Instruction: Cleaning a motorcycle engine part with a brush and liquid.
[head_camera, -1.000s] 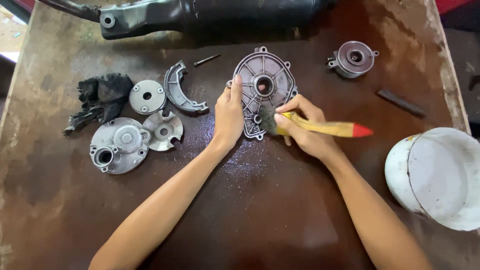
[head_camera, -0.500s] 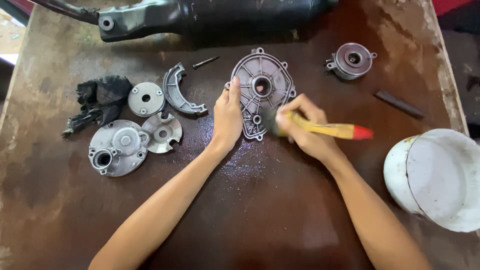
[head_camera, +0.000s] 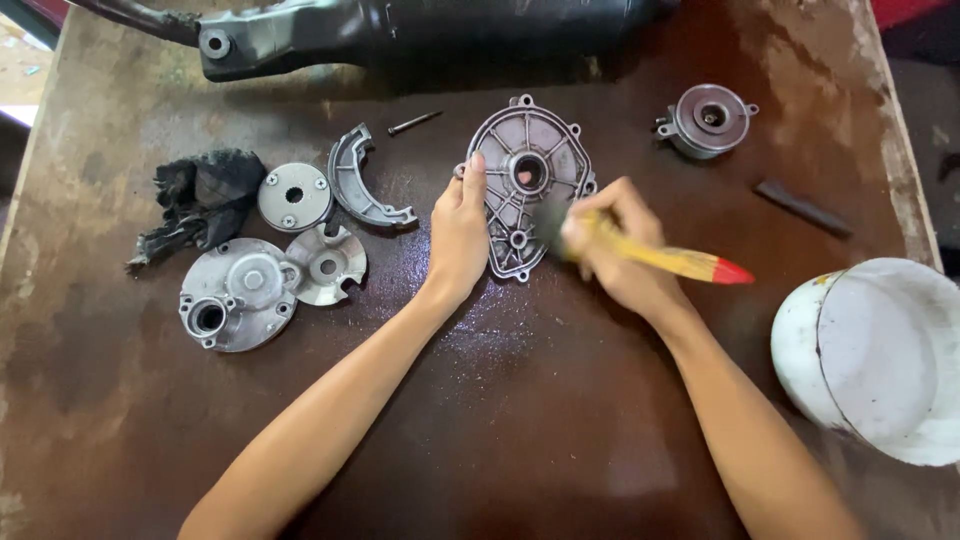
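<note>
Flat and extended, the left hand presses the grey metal cover on the brown table, while the right hand clenches a yellow brush against the cover's lower right part.

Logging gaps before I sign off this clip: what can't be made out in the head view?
- Brush bristles: blurred by motion over the metal cover.
- Cover's left edge: hidden under the left hand.
- White bucket: cut off by the right edge of the picture.
- Black engine part: cut off at the top.
</note>
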